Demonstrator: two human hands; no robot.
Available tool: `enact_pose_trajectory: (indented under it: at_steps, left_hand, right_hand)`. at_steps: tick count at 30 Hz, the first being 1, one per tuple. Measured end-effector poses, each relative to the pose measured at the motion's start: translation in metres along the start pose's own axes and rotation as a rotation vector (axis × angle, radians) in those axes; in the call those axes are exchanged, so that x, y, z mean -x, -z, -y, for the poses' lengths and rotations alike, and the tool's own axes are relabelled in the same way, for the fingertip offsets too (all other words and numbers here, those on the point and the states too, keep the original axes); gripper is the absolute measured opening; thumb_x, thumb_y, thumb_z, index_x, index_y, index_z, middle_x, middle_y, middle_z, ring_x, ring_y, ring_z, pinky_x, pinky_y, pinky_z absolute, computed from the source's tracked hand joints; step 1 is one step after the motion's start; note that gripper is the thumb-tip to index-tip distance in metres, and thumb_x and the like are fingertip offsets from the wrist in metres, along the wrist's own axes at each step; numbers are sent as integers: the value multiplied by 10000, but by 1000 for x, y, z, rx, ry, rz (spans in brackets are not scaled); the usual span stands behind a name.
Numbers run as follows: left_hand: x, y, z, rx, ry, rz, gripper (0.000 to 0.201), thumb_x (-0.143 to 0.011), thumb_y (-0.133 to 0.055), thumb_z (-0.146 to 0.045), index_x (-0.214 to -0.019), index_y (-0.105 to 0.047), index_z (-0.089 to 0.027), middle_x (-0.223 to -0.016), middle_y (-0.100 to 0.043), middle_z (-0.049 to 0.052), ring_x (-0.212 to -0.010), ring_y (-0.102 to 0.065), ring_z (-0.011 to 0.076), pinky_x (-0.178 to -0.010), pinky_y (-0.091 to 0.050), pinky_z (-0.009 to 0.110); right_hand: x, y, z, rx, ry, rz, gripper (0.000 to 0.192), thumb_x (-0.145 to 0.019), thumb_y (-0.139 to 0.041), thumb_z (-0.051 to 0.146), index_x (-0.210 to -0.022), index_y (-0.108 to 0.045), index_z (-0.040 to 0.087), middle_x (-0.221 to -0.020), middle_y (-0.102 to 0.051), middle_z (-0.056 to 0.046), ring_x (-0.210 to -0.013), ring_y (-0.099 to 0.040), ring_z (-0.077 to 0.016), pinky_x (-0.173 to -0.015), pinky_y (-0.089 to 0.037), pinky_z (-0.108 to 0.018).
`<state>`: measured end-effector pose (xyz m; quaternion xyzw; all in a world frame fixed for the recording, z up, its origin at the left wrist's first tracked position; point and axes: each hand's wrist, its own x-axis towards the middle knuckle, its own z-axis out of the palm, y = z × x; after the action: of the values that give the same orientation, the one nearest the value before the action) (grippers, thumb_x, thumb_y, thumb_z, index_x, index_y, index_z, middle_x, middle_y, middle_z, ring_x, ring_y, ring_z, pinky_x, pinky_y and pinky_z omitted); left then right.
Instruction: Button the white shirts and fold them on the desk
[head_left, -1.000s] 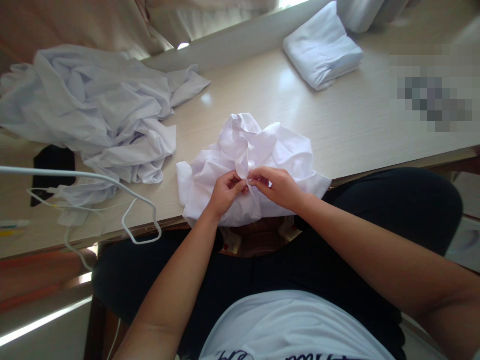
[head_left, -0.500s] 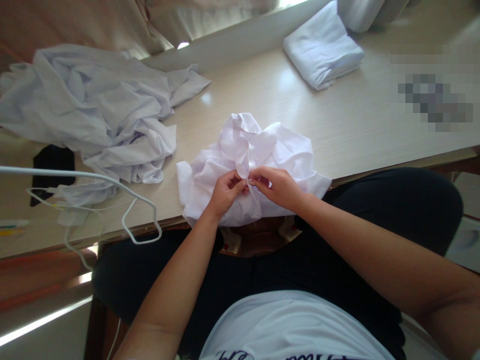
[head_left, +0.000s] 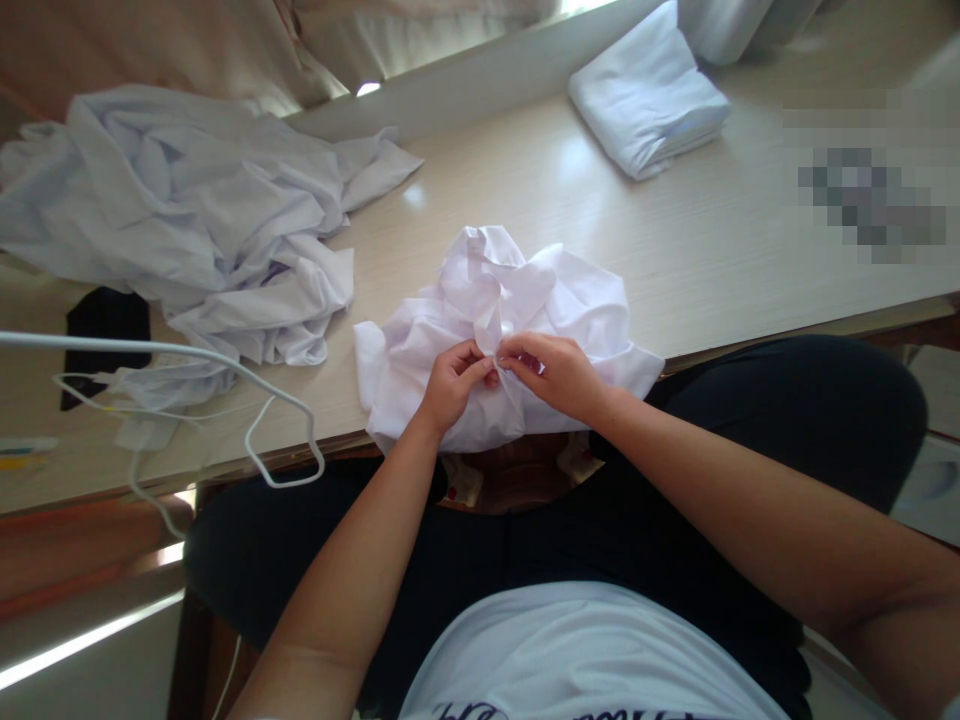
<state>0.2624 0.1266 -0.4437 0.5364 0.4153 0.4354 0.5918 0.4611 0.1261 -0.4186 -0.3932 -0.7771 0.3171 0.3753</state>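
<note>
A white shirt [head_left: 577, 295] lies bunched at the table's front edge, its collar end away from me and its lower part hanging at the edge. My left hand [head_left: 456, 380] pinches the shirt's front opening between thumb and fingers. Close against it, my right hand [head_left: 551, 370] grips the same strip of cloth from the right, fingertips nearly touching those of the left. Whatever small part sits between the fingertips, perhaps a button, is too small to make out.
A heap of white cloth [head_left: 225, 210] covers the table's left side, beside a black flat item [head_left: 105, 345]. A folded white garment [head_left: 645, 95] lies at the back. A white metal frame or hanger [head_left: 281, 395] juts in from the left. The table [head_left: 750, 250] ends at my knees.
Almost nothing differs. The fingers of my right hand have closed slightly at the shirt's front opening, and both hands stay in the same place.
</note>
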Motion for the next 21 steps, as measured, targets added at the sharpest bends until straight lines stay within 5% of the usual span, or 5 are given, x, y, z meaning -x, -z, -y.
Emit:
enact_pose_trajectory:
  at_steps: [21]
  left_hand:
    - [-3,8,3,-4,25,103,268,-866,-696,-409,-851,-662,-144,-733,-680,43,-688,-627,153,-715,-498,280]
  right_hand:
    - [-4,4,-3,-94,-62,21,149,-893,-622,278,-958,-719,185,-847,-720,-20,-694,-586,-128,-697,-444,-247]
